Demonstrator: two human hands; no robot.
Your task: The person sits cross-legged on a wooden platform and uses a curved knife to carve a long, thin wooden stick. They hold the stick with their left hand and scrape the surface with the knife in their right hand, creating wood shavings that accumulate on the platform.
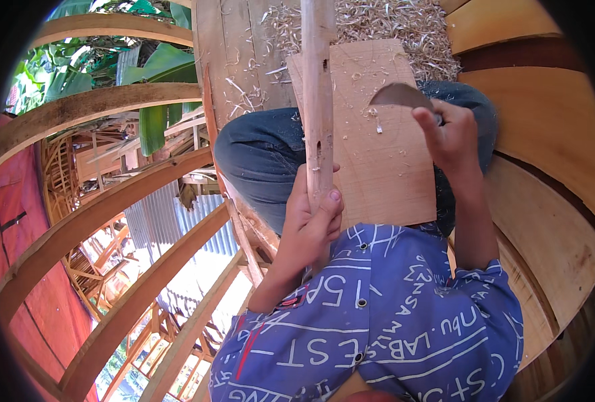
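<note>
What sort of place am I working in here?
Probably an open-sided wooden porch or hut serving as a woodworking spot: curled wood shavings lie on the planks, bowed-looking wooden rails line the open left side, and broad green leaves show outside.

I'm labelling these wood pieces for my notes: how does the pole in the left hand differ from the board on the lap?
The pole is long and narrow, while the board is broad and flat. The pole is gripped in the left hand; the board lies over the dark trousers. The pole has small dark holes; the board shows none. Both are bare, light brown wood.
</note>
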